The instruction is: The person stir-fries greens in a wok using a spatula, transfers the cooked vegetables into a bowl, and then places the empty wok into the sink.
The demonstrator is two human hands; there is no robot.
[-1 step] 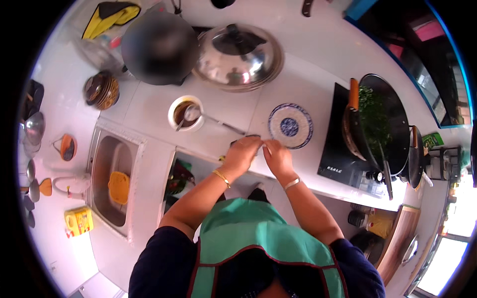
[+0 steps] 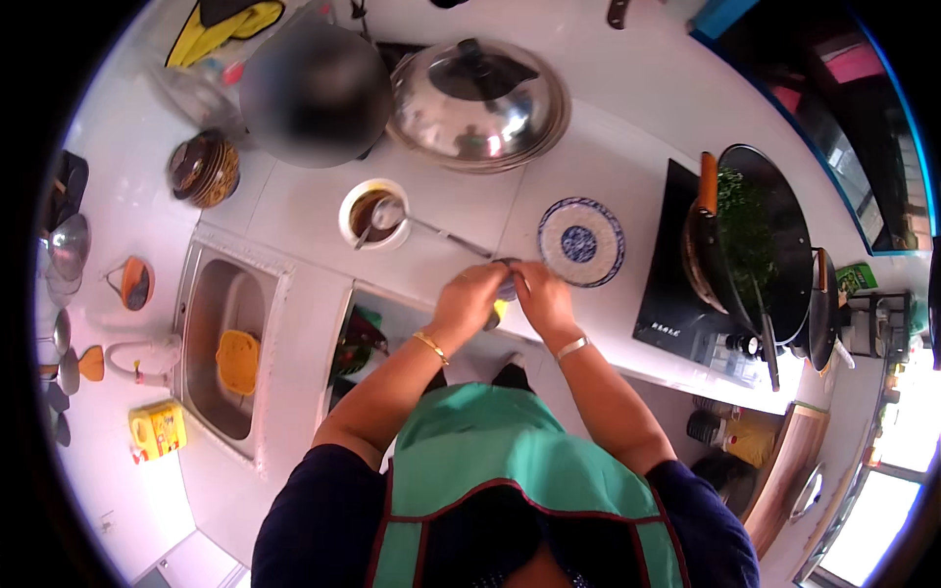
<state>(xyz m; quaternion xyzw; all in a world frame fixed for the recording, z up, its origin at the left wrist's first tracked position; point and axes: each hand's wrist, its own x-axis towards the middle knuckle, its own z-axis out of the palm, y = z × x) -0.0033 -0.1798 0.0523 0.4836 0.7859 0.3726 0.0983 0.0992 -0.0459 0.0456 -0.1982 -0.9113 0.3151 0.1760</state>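
Observation:
My left hand [image 2: 470,299] and my right hand [image 2: 541,299] meet at the front edge of the white counter [image 2: 294,211]. Both close around a small dark round thing [image 2: 507,287], mostly hidden by my fingers. A bit of yellow [image 2: 500,312] shows just under it. I cannot tell what the thing is. A gold bangle is on my left wrist and a silver one on my right. A blue-and-white patterned plate [image 2: 580,241] lies just beyond my right hand.
A white bowl of dark sauce [image 2: 374,214] holds a metal ladle, left of the plate. A steel domed lid [image 2: 480,98] sits at the back. A black wok of greens [image 2: 760,245] rests on a cooktop [image 2: 676,294] at right. A sink [image 2: 230,353] is at left.

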